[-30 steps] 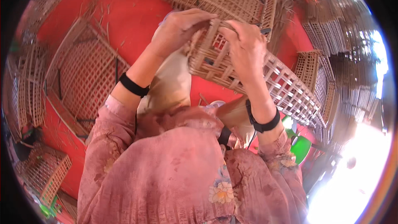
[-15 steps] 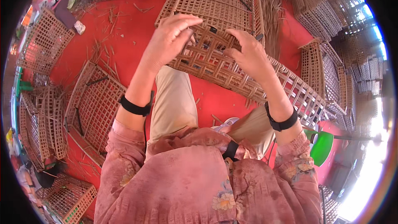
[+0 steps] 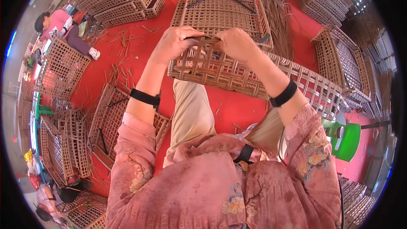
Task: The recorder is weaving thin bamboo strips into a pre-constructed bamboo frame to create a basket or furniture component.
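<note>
In front of my knees a woven cane basket (image 3: 254, 82) stands tilted, its open lattice side toward me and its long body running off to the right. My left hand (image 3: 176, 44) is closed at the left part of its upper edge, pinching a thin dark strip (image 3: 198, 37). Close beside it my right hand (image 3: 237, 44) has its fingers curled down at the same edge, by the strip's other end. What those fingertips grip is hidden behind the hand. Beyond both hands lies another lattice basket (image 3: 220, 12) with dark strips across its corners.
Stacked baskets (image 3: 127, 0) rise at the far left, and more baskets (image 3: 343, 59) stand at the right. A bundle of loose cane (image 3: 275, 12) lies behind the work. A seated person (image 3: 59, 27) is at the far left. A green stool (image 3: 349, 142) stands at my right.
My hands were held apart above the basket with fingers spread; now both have closed in at its upper edge. The basket's near side stands more upright. The whole view has shifted.
</note>
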`<state>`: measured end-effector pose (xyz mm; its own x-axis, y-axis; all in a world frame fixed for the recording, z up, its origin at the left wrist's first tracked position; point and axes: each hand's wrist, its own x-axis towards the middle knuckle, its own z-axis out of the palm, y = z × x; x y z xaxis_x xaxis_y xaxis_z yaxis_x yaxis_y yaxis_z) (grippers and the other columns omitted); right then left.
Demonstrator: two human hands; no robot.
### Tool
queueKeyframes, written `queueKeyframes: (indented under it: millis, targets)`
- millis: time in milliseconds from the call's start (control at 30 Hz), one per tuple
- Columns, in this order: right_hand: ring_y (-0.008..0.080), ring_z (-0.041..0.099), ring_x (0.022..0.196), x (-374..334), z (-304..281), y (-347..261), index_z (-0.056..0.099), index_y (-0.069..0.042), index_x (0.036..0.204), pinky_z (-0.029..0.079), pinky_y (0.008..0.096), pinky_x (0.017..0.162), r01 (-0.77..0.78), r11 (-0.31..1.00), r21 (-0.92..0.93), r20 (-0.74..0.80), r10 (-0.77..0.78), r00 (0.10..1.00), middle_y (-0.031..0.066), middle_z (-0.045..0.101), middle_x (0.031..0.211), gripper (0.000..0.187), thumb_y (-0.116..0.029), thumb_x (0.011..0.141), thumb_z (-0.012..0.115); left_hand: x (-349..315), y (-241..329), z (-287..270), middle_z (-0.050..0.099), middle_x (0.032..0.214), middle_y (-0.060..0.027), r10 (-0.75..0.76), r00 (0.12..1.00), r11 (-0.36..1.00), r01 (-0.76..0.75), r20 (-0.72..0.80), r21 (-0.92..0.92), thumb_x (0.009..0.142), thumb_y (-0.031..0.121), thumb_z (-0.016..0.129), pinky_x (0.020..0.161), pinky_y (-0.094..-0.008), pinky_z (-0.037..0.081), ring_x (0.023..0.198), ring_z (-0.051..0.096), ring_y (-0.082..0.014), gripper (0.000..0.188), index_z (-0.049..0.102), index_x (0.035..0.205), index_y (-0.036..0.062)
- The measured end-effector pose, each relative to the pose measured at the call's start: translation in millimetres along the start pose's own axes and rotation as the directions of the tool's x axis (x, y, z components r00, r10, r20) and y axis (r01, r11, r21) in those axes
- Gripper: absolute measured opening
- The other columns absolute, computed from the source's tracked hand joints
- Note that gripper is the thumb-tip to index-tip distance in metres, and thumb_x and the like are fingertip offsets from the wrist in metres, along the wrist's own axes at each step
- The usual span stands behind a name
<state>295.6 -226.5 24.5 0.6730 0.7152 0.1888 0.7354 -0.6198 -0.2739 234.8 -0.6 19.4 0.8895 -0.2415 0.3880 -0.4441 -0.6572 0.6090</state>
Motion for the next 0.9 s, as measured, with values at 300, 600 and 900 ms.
queueKeyframes:
  millis: [300, 600, 900]
  targets:
    - [0.0194, 0.067, 0.076, 10, -7, 13, 0.074, -0.002, 0.110, 0.053, 0.0344, 0.072, -0.096, 0.932, 0.350, 0.154, 0.044, 0.987, 0.0120, 0.074, 0.087, 0.036, -0.026, 0.083, 0.075, 8, 0, -3, 0.073, 0.096, -0.0031, -0.217, 0.973, 0.946, 0.231, 0.083, -0.227, 0.076, 0.002, 0.075, 0.080, -0.0267, 0.053, 0.085, 0.068, -0.0117, 0.032, 0.078, 0.107, 0.0049]
    - [0.0250, 0.070, 0.092, -50, -38, 38, 0.065, -0.002, 0.128, 0.054, 0.0360, 0.081, -0.250, 0.864, 0.438, 0.138, 0.210, 0.968, 0.0160, 0.072, 0.109, 0.049, -0.029, 0.087, 0.072, 24, 6, -14, 0.072, 0.108, -0.0037, -0.293, 0.884, 0.887, 0.393, 0.363, -0.242, 0.084, 0.005, 0.070, 0.087, -0.0290, 0.053, 0.101, 0.067, -0.0126, 0.038, 0.072, 0.122, 0.0075]
    - [0.0378, 0.066, 0.102, -72, -14, 33, 0.065, 0.000, 0.119, 0.051, 0.0446, 0.089, -0.037, 0.996, 0.081, -0.160, 0.050, 0.986, 0.0208, 0.069, 0.110, 0.042, -0.026, 0.086, 0.070, 30, 32, 47, 0.070, 0.113, -0.0112, 0.075, 0.974, 0.996, -0.084, 0.213, 0.035, 0.082, 0.001, 0.063, 0.093, -0.0339, 0.051, 0.104, 0.067, -0.0247, 0.044, 0.067, 0.125, 0.0069]
